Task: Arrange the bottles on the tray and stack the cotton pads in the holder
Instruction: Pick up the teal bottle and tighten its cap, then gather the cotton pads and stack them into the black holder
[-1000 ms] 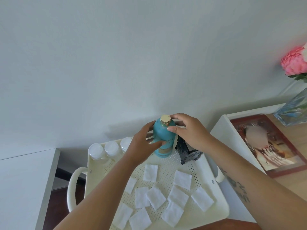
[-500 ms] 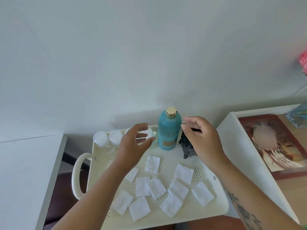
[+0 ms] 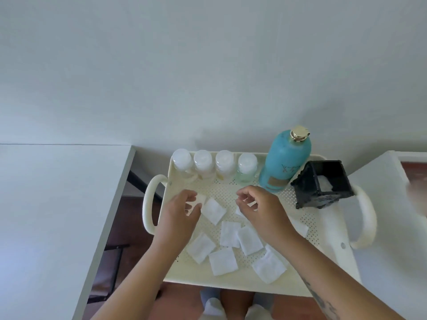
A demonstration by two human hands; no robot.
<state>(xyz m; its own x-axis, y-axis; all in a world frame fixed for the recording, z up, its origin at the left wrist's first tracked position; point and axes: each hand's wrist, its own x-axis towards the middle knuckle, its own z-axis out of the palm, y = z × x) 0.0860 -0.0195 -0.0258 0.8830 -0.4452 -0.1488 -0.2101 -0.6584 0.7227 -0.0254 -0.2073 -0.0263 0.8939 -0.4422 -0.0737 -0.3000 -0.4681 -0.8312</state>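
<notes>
My left hand (image 3: 180,213) touches a pad (image 3: 201,199) near the tray's (image 3: 323,229) nine o'clock rim, grip unclear; my right hand (image 3: 263,211) hovers slack, empty. The bottle (image 3: 285,162) stands upright at one o'clock.

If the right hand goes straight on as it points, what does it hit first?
Probably the small bottles at the back; only bare tray lies between. Depth unclear.

white desk (image 3: 53,204), pale wall (image 3: 208,65) behind
</notes>
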